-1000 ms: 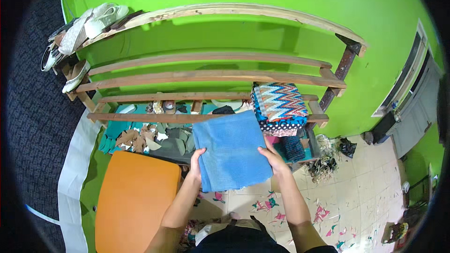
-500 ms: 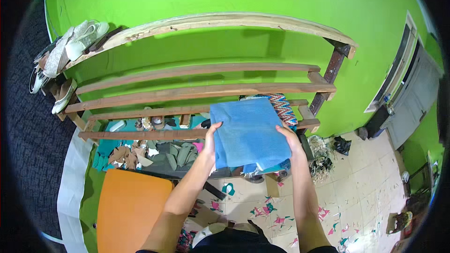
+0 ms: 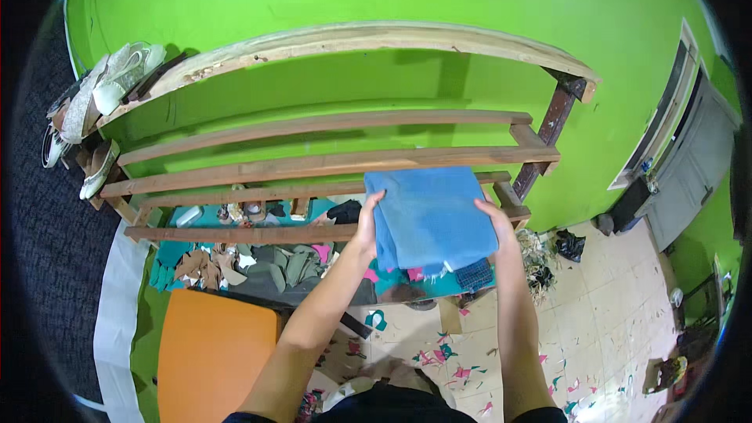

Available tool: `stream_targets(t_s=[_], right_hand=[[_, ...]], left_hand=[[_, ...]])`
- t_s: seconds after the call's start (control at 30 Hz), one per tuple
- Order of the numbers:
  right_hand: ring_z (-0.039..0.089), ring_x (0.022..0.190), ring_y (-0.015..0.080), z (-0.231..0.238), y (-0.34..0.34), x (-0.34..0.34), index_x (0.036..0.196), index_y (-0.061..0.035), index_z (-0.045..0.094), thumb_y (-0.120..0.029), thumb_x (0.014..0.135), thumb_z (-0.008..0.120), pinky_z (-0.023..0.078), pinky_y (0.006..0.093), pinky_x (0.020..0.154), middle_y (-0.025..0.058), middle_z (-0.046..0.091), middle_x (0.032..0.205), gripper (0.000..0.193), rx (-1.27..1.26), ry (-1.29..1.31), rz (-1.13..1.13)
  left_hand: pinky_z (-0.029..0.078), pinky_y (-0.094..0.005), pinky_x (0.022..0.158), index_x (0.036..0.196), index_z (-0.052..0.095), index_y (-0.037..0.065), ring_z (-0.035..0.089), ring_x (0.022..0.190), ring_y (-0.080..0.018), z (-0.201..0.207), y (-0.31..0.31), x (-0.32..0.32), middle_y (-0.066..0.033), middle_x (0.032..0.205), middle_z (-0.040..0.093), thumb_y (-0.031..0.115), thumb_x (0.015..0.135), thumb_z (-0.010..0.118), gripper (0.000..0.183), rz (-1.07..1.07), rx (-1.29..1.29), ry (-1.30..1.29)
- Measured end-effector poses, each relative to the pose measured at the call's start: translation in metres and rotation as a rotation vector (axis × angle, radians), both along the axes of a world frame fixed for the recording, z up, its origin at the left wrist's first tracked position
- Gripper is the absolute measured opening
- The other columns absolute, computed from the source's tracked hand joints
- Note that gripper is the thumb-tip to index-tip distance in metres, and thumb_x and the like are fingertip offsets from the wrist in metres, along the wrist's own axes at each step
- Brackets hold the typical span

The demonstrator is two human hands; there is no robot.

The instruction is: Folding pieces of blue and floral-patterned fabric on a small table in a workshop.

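A folded piece of blue denim [image 3: 431, 215] is stretched between my two hands, in front of the lower slats of a wooden rack [image 3: 329, 160]. My left hand [image 3: 369, 223] grips its left edge, thumb on top and fingers mostly hidden beneath. At the right edge my right hand [image 3: 500, 225] holds it the same way. The cloth lies fairly flat, its upper part overlapping the lower slats. Below its near edge show pink scraps and a dark blue piece of fabric [image 3: 475, 276]. Whether the denim rests on a slat, I cannot tell.
Shoes [image 3: 125, 78] crowd the rack's left end. Under the rack, fabric scraps [image 3: 290, 262] cover a low surface. An orange panel [image 3: 219, 345] stands at the near left. Offcuts litter the tiled floor [image 3: 603, 313], and a black plastic bag [image 3: 569, 244] lies at the right.
Both hands and the denim have shifted slightly right in view. The zigzag-patterned cloth seen behind the denim is no longer visible. My view has moved slightly.
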State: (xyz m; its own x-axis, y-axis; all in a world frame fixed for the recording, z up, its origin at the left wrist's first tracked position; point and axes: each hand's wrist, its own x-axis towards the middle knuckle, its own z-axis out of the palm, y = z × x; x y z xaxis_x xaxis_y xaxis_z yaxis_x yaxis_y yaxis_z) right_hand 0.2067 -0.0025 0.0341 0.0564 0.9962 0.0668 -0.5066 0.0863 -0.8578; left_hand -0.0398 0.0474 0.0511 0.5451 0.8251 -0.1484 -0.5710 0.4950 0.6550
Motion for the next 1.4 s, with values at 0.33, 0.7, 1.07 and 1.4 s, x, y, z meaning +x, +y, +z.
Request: stream_targets(t_s=[0.33,0.7,1.07,1.4], right_hand=[[0.056,0.092,0.0204,0.014,0.052,0.039,0.119,-0.0025,0.043,-0.018,0.081,0.053,0.048,0.0335,0.076,0.0120,0.053,0.110,0.042,-0.208,0.076,0.142],[0.054,0.094,0.0192,0.029,0.051,0.039,0.121,0.0002,0.041,-0.007,0.075,0.052,0.045,0.0294,0.082,0.0112,0.053,0.110,0.048,-0.024,-0.119,0.165],[0.050,0.101,0.0202,0.004,0.067,0.050,0.123,0.0007,0.039,-0.006,0.074,0.050,0.041,0.0299,0.085,0.0117,0.050,0.114,0.051,-0.136,-0.153,0.091],[0.027,0.125,0.0302,0.021,0.048,0.014,0.127,-0.0046,0.037,-0.027,0.088,0.041,0.022,0.0405,0.102,0.0147,0.031,0.135,0.046,0.316,-1.669,-0.199]], left_hand=[[0.042,-0.0422,0.088,0.120,0.044,0.004,0.053,0.099,-0.0309,-0.016,0.065,0.035,-0.0174,0.113,0.052,0.053,0.082,0.028,0.064,0.001,0.088,-0.064],[0.044,-0.0377,0.087,0.122,0.042,0.003,0.053,0.101,-0.0285,-0.038,0.082,0.035,-0.0171,0.113,0.052,0.060,0.083,0.021,0.072,0.059,0.193,-0.015],[0.043,-0.0393,0.086,0.115,0.045,-0.001,0.053,0.100,-0.0265,-0.026,0.091,0.046,-0.0183,0.114,0.051,0.048,0.084,0.044,0.058,0.155,0.202,0.276],[0.026,-0.0514,0.096,0.119,0.043,0.006,0.033,0.119,-0.0353,-0.004,0.033,0.062,-0.0206,0.125,0.039,0.036,0.084,0.043,0.045,0.538,1.147,1.583]])
